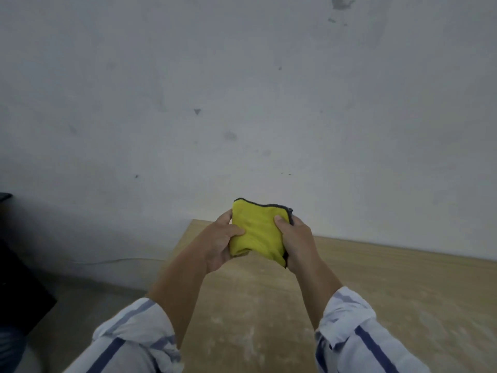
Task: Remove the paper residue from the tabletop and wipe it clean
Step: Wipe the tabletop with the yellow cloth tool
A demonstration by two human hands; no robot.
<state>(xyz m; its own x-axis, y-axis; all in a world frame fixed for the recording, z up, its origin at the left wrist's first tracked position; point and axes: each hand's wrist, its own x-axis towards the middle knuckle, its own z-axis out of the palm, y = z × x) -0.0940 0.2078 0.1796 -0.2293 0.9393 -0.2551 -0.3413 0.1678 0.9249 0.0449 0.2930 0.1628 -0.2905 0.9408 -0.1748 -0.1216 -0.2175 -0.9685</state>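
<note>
I see the folded yellow cloth (pixel 258 232) held up over the far end of the wooden tabletop (pixel 390 278). The left hand (pixel 220 243) grasps its left side with the thumb across its face, and the right hand (pixel 298 240) clutches its right side. Pale dusty smears (pixel 250 335) mark the tabletop's near part. A stained grey wall (pixel 242 90) rises behind the tabletop.

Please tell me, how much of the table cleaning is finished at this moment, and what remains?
Nothing looks finished: whitish smears lie across the wooden tabletop. In hand: the left hand and the right hand both grip a folded yellow cloth, held above the table, not touching it. Left: removing the residue and wiping the surface clean.
</note>
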